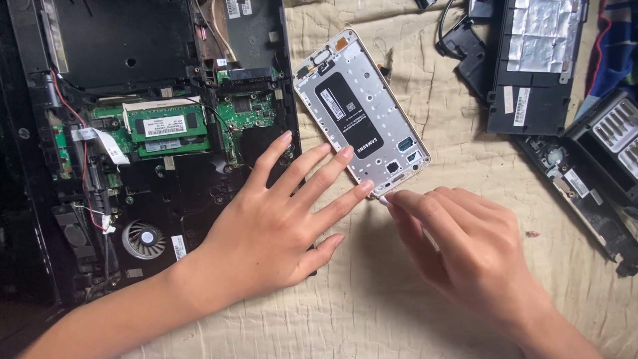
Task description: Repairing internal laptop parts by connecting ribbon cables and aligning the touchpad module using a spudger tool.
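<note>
An opened phone (359, 110) lies back-up on a beige cloth (399, 292), its silver metal frame and black battery showing. My left hand (272, 226) rests flat with fingers spread, fingertips touching the phone's near edge and palm over the edge of an open laptop (159, 133). My right hand (458, 239) pinches a small white piece (383, 199) at the phone's near corner, between thumb and forefinger.
The open laptop at the left shows green circuit boards, memory sticks and a round fan (143, 239). Black laptop parts (535, 63) and covers lie at the upper right, with more dark casing (598, 173) along the right edge.
</note>
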